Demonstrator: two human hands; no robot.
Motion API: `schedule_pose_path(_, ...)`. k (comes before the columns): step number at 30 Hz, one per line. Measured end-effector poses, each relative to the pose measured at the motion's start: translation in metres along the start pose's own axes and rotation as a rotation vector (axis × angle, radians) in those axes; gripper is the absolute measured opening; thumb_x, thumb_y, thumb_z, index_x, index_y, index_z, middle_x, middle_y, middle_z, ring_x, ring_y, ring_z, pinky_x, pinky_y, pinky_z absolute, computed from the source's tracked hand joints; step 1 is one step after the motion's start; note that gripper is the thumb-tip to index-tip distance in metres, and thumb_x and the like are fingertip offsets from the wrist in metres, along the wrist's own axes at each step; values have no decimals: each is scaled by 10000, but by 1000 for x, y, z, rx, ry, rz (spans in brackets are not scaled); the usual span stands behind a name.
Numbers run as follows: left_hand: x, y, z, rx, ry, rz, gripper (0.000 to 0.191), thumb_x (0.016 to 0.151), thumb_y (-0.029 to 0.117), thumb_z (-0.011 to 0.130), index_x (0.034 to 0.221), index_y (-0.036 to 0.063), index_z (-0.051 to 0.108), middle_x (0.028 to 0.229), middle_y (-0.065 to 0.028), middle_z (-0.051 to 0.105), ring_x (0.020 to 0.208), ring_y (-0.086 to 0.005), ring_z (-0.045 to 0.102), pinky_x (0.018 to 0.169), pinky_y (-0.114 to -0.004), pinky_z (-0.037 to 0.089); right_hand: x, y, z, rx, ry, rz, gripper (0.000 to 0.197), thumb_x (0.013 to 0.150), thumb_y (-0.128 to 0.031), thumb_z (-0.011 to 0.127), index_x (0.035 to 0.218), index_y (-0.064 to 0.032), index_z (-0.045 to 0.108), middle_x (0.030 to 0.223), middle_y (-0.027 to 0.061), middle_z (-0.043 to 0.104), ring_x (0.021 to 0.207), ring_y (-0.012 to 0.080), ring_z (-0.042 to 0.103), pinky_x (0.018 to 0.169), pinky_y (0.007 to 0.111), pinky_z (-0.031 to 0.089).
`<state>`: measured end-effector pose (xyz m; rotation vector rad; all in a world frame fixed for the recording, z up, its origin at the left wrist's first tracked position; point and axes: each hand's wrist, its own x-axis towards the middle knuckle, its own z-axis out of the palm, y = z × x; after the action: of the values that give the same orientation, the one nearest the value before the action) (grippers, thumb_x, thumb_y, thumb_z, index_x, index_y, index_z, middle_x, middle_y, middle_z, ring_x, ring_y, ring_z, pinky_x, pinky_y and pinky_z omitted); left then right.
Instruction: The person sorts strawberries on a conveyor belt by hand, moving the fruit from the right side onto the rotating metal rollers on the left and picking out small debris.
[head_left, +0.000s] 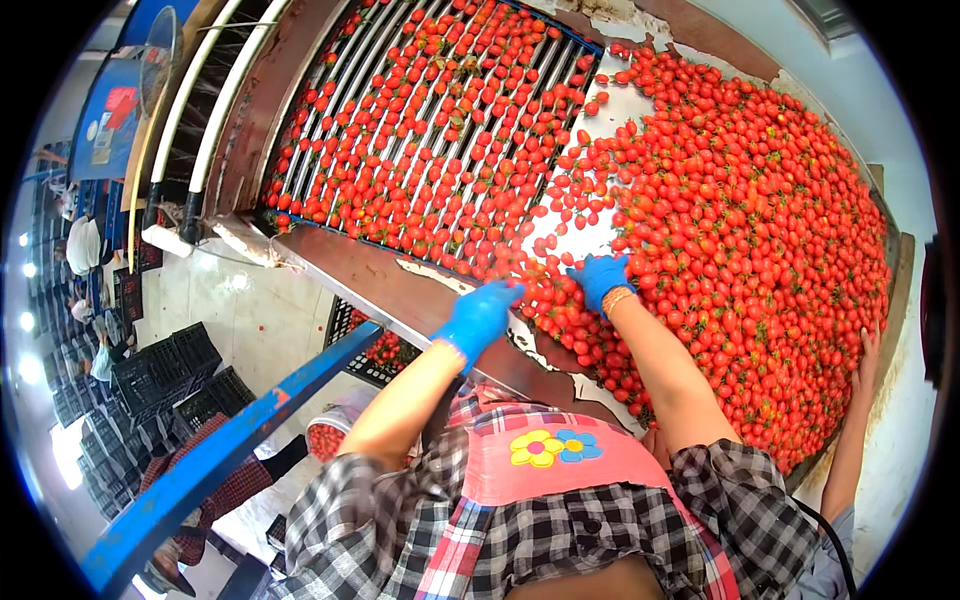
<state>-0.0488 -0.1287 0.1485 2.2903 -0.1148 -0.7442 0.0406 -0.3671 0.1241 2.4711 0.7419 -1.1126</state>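
Observation:
Red cherry tomatoes (750, 217) are heaped in a deep pile on the right side of a sloping metal chute (626, 105). They spread leftward onto a bed of metal rollers (315, 142), where many lie in a loose layer. My left hand (476, 319), in a blue glove, is at the near edge of the roller bed with its fingertips against tomatoes; its grip is not clear. Also gloved in blue, my right hand (600, 281) rests among tomatoes at the pile's left edge, fingers apart and pointing away from me.
A blue metal bar (240, 442) slants up from the lower left. Below the machine's brown side ledge (375, 277) sit a black crate (360, 360) and a white bucket (330, 424) holding tomatoes. Black crates (169, 367) are stacked at left. Another person's arm (855, 427) reaches the pile's right rim.

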Motion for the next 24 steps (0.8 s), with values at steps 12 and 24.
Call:
schedule_pose_path(12,-64,66,-56,17,145,-111,373,857,290,577,1181,107,603,1001,-206,639,918,-364,619,803,-430,501,6,30,61,654,143,93,457,803,-379,557,1248,-271,556,1172,96,588,987,308,618,867,549,449)
schedule_pose_path(24,130,52,106,54,-99,-45,1218,566,360,833,1497,211,63,1465,-304,153,1221,-542,362,968,-552,402,76,81,32,513,562,205,850,649,-496,715,1382,-190,413,1303,191,488,1155,346,502,980,454,391)
